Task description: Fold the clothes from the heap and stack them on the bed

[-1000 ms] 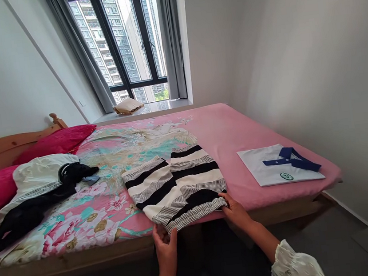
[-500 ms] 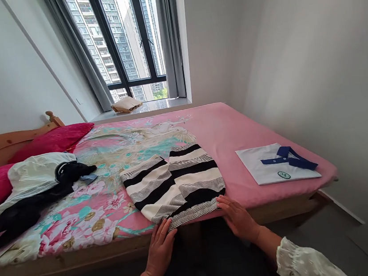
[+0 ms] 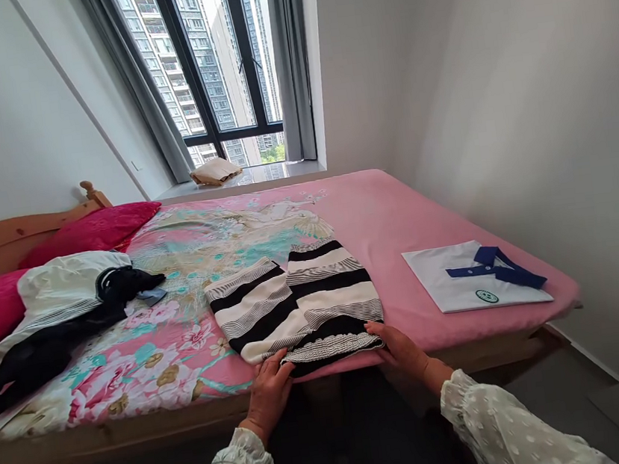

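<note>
A black-and-white striped garment (image 3: 301, 301) lies flat at the near edge of the bed (image 3: 375, 216). My left hand (image 3: 268, 391) pinches its lower left corner, fingers closed on the hem. At the lower right corner my right hand (image 3: 403, 348) grips the same hem. The hem is lifted slightly off the mattress and turned toward the far side. Both wrists wear white patterned sleeves.
A folded white polo shirt with a blue collar (image 3: 476, 275) lies on the bed's right side. A heap of white and black clothes (image 3: 60, 315) sits at the left beside magenta pillows (image 3: 89, 233). The window sill holds a tan bundle (image 3: 216, 172). A wall runs close on the right.
Both hands lay flat at the garment's near hem half a second ago; now they have closed on its two lower corners and raised the hem a little.
</note>
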Motion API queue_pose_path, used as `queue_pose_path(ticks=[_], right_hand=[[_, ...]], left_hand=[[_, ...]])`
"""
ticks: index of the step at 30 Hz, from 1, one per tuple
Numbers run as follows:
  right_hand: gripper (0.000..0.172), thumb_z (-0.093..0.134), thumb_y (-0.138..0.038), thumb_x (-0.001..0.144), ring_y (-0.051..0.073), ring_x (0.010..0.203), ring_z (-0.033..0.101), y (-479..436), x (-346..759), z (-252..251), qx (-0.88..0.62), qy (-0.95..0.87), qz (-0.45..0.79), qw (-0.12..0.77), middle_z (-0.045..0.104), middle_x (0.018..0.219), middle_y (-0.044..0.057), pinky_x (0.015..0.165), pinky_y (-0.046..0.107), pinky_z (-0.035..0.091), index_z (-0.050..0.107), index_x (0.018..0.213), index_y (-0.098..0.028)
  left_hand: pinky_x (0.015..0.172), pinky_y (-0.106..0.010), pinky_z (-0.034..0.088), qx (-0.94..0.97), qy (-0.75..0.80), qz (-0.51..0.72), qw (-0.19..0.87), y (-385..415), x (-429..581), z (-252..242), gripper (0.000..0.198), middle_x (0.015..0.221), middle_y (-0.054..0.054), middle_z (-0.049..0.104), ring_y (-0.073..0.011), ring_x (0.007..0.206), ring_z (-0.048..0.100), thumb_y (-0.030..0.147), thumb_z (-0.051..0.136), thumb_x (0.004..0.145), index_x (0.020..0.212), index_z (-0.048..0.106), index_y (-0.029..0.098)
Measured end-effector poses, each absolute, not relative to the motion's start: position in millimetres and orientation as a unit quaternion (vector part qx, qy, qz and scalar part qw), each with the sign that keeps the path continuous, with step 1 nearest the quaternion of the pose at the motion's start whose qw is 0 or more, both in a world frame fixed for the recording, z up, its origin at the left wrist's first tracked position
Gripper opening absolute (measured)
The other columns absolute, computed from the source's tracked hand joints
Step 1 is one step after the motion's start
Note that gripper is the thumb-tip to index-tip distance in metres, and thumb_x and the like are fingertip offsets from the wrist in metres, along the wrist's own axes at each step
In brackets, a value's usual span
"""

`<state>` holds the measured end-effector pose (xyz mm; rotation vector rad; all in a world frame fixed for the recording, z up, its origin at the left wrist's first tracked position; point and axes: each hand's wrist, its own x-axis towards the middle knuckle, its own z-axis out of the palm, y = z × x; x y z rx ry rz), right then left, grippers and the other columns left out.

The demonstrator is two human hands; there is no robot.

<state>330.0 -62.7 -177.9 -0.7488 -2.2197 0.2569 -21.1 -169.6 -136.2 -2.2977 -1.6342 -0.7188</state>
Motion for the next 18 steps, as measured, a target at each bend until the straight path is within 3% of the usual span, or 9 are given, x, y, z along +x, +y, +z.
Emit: queue_pose_path(ticks=[4, 8, 9, 11, 13, 18], right_hand=[[0.024, 0.047, -0.017, 0.084, 0.022, 0.089, 0.064, -60.1, 330.2, -141.2, -0.304, -0.861, 0.074, 0.402, 0.067, 0.095, 0.008, 0.081, 0.041, 0.053, 0.055, 0.106, -0.019], [0.019, 0.048, -0.018, 0.087, 0.019, 0.083, 0.062, -63.6, 324.6, -62.6, -0.285, -0.863, 0.062, 0.412, 0.065, 0.092, 0.004, 0.099, 0.050, 0.039, 0.052, 0.106, -0.022], [0.018, 0.047, -0.020, 0.088, 0.017, 0.079, 0.060, -67.0, 322.1, -37.4, -0.286, -0.860, 0.072, 0.417, 0.064, 0.092, 0.004, 0.098, 0.047, 0.040, 0.051, 0.106, -0.022], [0.016, 0.045, -0.025, 0.091, 0.015, 0.073, 0.056, -76.1, 317.6, 16.8, -0.304, -0.844, 0.105, 0.429, 0.061, 0.088, 0.003, 0.078, 0.034, 0.049, 0.050, 0.106, -0.021], [0.016, 0.043, -0.030, 0.093, 0.013, 0.066, 0.052, -86.4, 315.6, 73.0, -0.324, -0.833, 0.124, 0.431, 0.058, 0.080, 0.001, 0.063, 0.027, 0.046, 0.049, 0.104, -0.021], [0.019, 0.048, -0.038, 0.091, 0.011, 0.061, 0.047, -114.0, 325.0, 204.0, -0.307, -0.833, 0.100, 0.450, 0.052, 0.070, -0.002, 0.053, 0.023, 0.039, 0.052, 0.095, -0.020]], left_hand=[[0.090, -0.037, 0.046, -0.816, -0.519, -0.239, 0.088, -170.4, -31.0, -110.4, 0.017, 0.121, -0.005, 0.064, -0.0201, 0.108, 0.061, 0.011, 0.048, 0.084, 0.089, 0.060, 0.022], [0.102, -0.041, 0.039, -0.813, -0.504, -0.280, 0.078, -177.5, -44.9, -42.3, 0.019, 0.114, -0.004, 0.067, -0.0190, 0.111, 0.059, 0.011, 0.044, 0.084, 0.093, 0.056, 0.023], [0.099, -0.038, 0.042, -0.804, -0.508, -0.298, 0.074, -180.4, -47.0, -18.6, 0.019, 0.110, -0.004, 0.068, -0.0182, 0.108, 0.061, 0.013, 0.043, 0.085, 0.096, 0.056, 0.023], [0.084, -0.028, 0.050, -0.789, -0.518, -0.326, 0.060, -187.5, -48.3, 34.1, 0.020, 0.104, -0.003, 0.068, -0.0157, 0.098, 0.064, 0.018, 0.042, 0.088, 0.103, 0.053, 0.023], [0.071, -0.024, 0.051, -0.772, -0.534, -0.337, 0.068, -196.6, -46.5, 90.8, 0.019, 0.096, -0.002, 0.068, -0.0142, 0.084, 0.065, 0.025, 0.043, 0.089, 0.106, 0.052, 0.023], [0.053, -0.024, 0.046, -0.697, -0.596, -0.366, 0.155, -228.0, -34.6, 220.4, 0.022, 0.071, 0.004, 0.062, -0.0137, 0.057, 0.056, 0.036, 0.051, 0.082, 0.100, 0.055, 0.023]])
